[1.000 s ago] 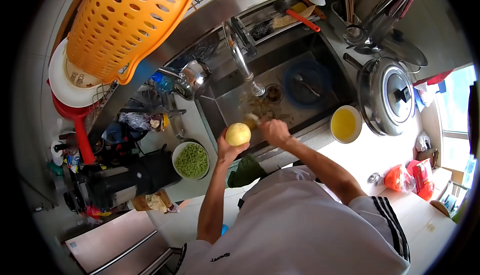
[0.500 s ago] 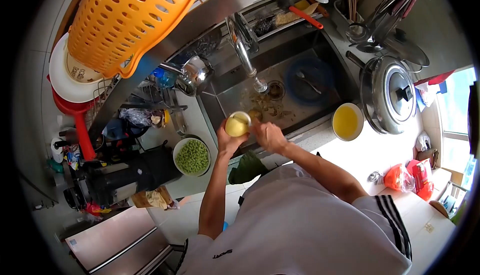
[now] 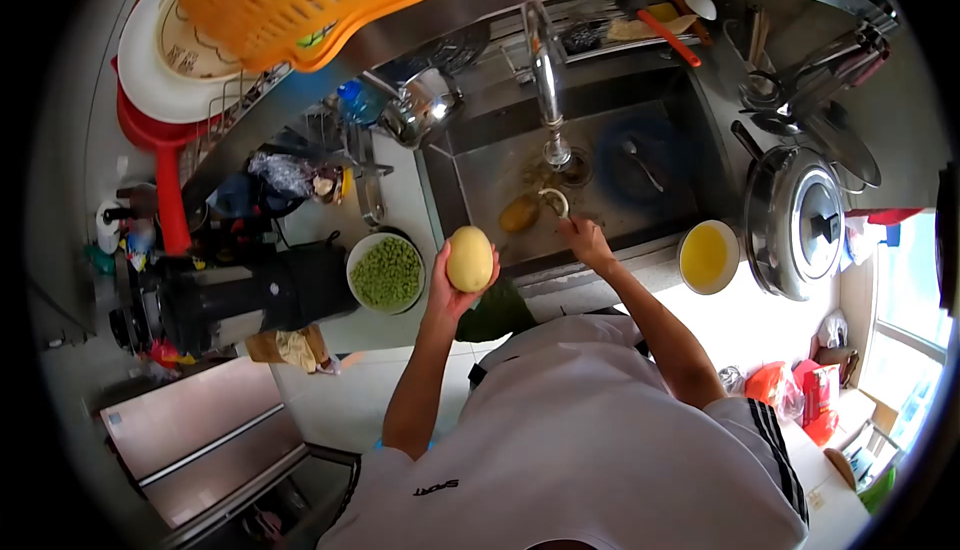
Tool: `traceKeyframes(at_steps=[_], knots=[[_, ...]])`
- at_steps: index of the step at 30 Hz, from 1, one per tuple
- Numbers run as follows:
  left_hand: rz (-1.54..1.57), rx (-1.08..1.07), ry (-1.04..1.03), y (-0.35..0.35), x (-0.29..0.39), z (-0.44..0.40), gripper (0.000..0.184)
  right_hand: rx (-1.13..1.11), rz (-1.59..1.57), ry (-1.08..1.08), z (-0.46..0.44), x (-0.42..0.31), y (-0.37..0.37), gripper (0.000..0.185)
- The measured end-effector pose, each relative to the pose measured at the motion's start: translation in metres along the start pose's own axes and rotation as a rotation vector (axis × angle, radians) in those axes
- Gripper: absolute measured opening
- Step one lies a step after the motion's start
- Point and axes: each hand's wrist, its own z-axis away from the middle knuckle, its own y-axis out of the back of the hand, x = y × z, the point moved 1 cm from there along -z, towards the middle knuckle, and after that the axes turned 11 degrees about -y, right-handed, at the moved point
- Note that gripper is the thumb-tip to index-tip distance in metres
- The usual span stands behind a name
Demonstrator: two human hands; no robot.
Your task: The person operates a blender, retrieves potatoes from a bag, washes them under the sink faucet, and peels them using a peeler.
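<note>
A pale yellow, peeled potato (image 3: 470,260) rests in my left hand (image 3: 443,290), its fingers wrapped round it at the sink's near edge. My right hand (image 3: 588,242) grips a peeler with a pale, curved head (image 3: 555,200), held over the sink (image 3: 480,175) and apart from the peeled potato. Just left of the peeler head, a brown, unpeeled potato (image 3: 518,214) lies in the sink. Dark scraps surround the drain beneath the faucet (image 3: 546,80). A blue basin (image 3: 612,185) with a spoon (image 3: 642,166) sits in the sink's right part.
On the left counter stands a bowl (image 3: 352,295) of green beans or peas, beside a black appliance (image 3: 260,290). To the right are a bowl (image 3: 737,250) with yellow contents and a lidded pan (image 3: 795,225). An orange colander (image 3: 330,0) hangs over the upper left.
My hands have separated: the peeler has moved right and up, off the peeled potato, while my left hand stays near the sink edge. The view has shifted, and the unpeeled potato shows more fully.
</note>
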Motion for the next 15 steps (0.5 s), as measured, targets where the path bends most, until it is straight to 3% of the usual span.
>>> traceKeyframes(at_steps=[5,11,15], knots=[[-0.452,0.107,-0.046,0.108,0.015,0.030,0.054,-0.075,-0.091,-0.026,0.006,-0.004,0.003,0.034],[-1.154,0.189,-0.225,0.147,0.046,0.074,0.053,-0.141,-0.033,0.032,0.006,0.002,-0.008,0.035],[-1.173,0.410,-0.515,0.186,0.050,0.076,0.050,-0.237,0.037,-0.013,0.007,-0.001,-0.006,0.035]])
